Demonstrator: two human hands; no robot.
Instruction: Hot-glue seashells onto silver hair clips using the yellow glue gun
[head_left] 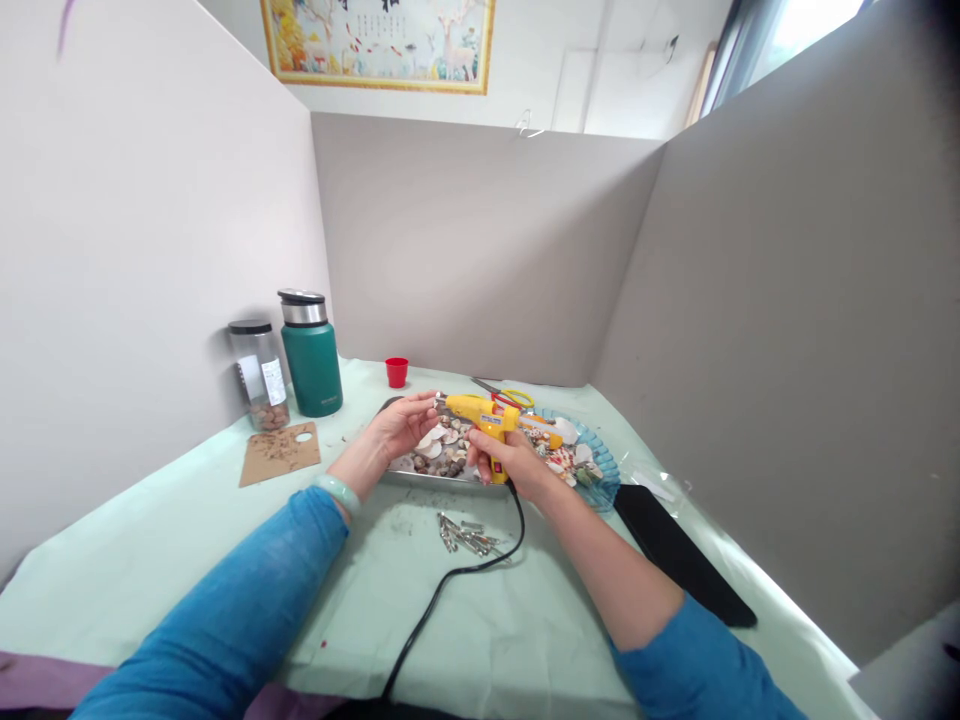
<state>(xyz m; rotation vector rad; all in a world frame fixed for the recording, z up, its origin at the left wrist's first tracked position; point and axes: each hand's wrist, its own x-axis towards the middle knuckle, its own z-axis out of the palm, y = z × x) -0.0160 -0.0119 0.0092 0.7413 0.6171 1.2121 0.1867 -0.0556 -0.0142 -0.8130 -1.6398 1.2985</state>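
Note:
A yellow hot glue gun [480,410] is gripped in my right hand [517,462], its nozzle pointing left. My left hand [399,425] is closed in a pinch at the nozzle tip; whatever small thing its fingers hold is too small to make out. Beneath both hands lies a metal tray [431,481] of small shells [451,436]. On the cloth closer to me is a little heap of silvery metal clips [466,536]. The gun's black cord [441,582] curves past them toward the front edge.
At right, a scalloped blue plate [606,468] holds shells, beside a long black object [682,555]. Scissors [514,397] and a red cup [397,372] stand behind the tray. A green bottle [312,365], a lidded jar [259,375] and brown card [279,455] are left. Grey partitions [480,240] enclose the table.

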